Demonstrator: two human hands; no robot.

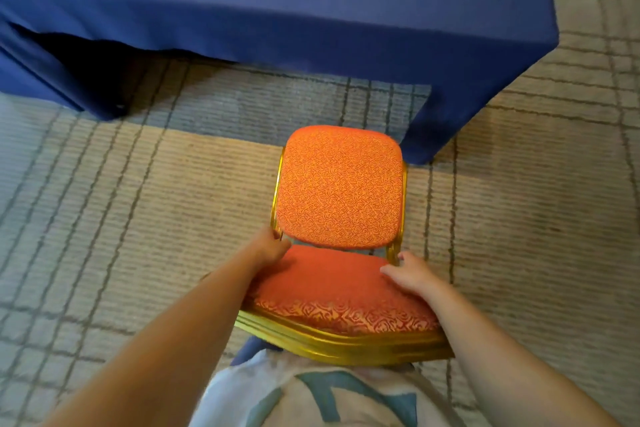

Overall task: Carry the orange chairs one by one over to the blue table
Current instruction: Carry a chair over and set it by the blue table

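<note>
Head view: I have the orange chair (341,191) at centre, its backrest pointing to 12 o'clock toward the blue table (277,10). The table's draped corner hangs just beside the backrest at 1 o'clock. My left hand (273,248) is wrapped on the gold frame (275,198) where back meets seat, at the seat's 9 o'clock. My right hand (410,274) lies on the cushion at 3 o'clock with its fingers loose and spread and its thumb by the upright, so it is not clamped.

With only one real grip, I judge the chair could swing or tip to the right. Pushed further toward 12, the backrest could snag the tablecloth.

The legs are hidden under the seat, so I cannot tell whether the chair stands on the carpet (121,204) or is lifted. My left fingertips are hidden behind the frame, and the tabletop is cut off at 12.
</note>
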